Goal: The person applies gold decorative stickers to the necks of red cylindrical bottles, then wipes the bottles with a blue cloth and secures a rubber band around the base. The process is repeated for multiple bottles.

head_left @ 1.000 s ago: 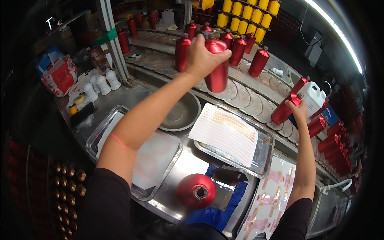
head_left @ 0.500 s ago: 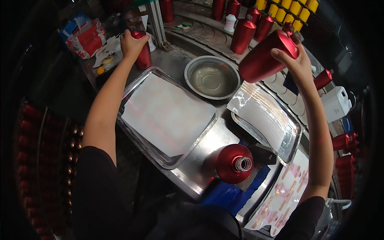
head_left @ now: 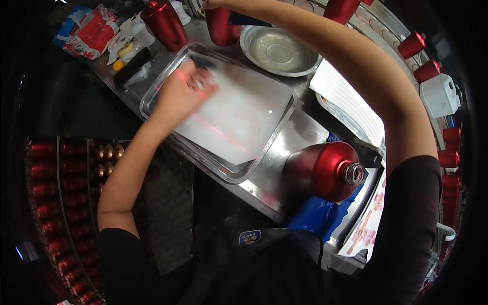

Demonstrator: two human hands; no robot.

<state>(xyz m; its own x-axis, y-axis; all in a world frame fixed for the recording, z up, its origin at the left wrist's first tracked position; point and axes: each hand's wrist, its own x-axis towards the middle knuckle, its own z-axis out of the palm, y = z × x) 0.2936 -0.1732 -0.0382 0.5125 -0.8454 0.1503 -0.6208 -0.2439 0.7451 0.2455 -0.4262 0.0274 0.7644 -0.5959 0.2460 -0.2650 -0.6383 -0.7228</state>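
My left hand [head_left: 185,91] is smeared by motion above a white sheet [head_left: 239,109] lying in a metal tray [head_left: 236,178]; its fingers look loosely bent, and I see nothing in them. My right arm reaches across to the far edge. There my right hand [head_left: 226,4], partly cut off by the frame, grips the top of a red metal bottle [head_left: 221,28] beside the tray. Another red bottle [head_left: 165,25] stands left of it, touched by neither hand. Closer to me, a large red bottle [head_left: 333,170] with an uncapped threaded neck rests tilted on a blue-covered support [head_left: 320,216].
A round metal basin [head_left: 279,51] holds liquid behind the tray. Right of it lies a second tray with glossy striped sheets [head_left: 351,96]. A white jug [head_left: 439,96] and several red bottles line the right side. Bags [head_left: 91,33] and litter sit at far left.
My left hand has let go of its red bottle and come back over the tray. My right hand has carried its bottle leftward to the far side of the tray. The view has shifted.
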